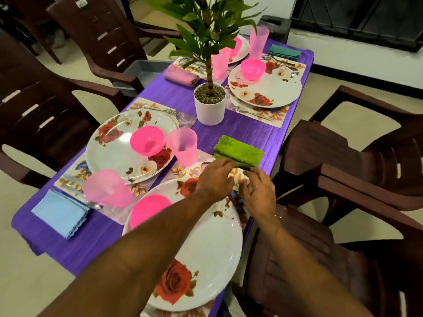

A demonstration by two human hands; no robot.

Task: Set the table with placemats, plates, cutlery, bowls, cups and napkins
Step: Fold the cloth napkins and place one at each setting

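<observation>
The left hand (215, 179) and blurred right hand (258, 193) hide the placemat's cutlery beneath them.

- tablecloth (247, 131): purple, finely streaked
- plates (272, 90): white with red roses
- placemats (278, 117): pale, floral print
- bowls (147, 140): bright pink
- cups (183, 147): translucent pink
- napkins: green (240, 153), light blue (60, 212), mauve (182, 75), teal (285, 52)
- plant pot (210, 108): white
- chairs (357, 170): dark brown
</observation>
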